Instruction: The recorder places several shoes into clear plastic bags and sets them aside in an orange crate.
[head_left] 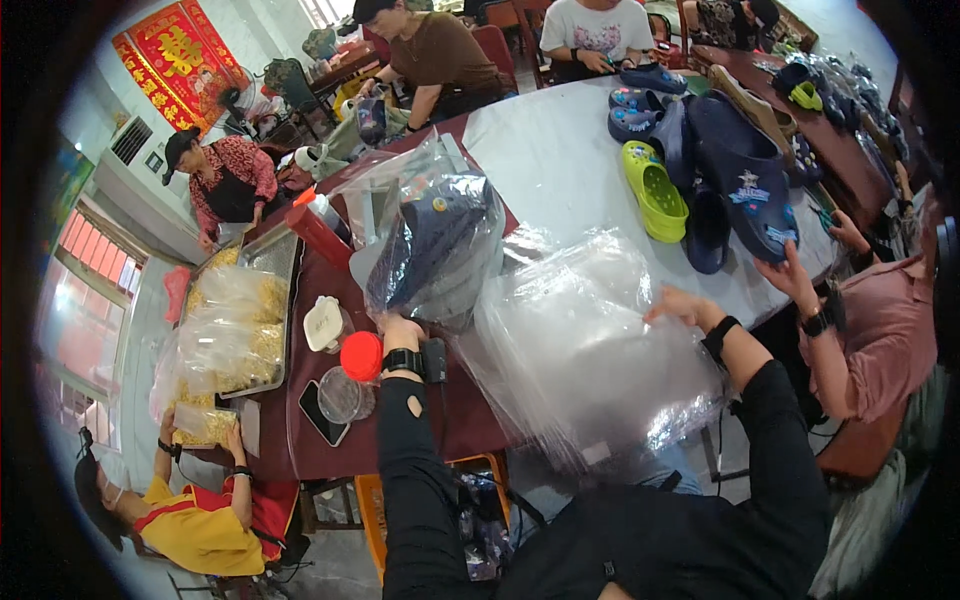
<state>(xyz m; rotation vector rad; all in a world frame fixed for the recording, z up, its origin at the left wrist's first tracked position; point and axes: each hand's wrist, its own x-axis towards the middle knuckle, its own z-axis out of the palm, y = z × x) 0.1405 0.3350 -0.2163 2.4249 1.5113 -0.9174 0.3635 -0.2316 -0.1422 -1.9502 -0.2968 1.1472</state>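
Observation:
My left hand is against the lower edge of a clear plastic bag with navy clogs inside; its fingers are mostly hidden by the bag. My right hand reaches in above a stack of clear plastic bags, fingers stretched out and apart near the stack's right edge. The stack lies on the table in front of me and hangs over the near edge. Both my wrists wear black bands.
Navy clogs and a lime clog stand at the right, where a co-worker's hand touches one. To the left are a red-lidded jar, a phone, a white container and a metal tray of bagged yellow pieces. Other people work around.

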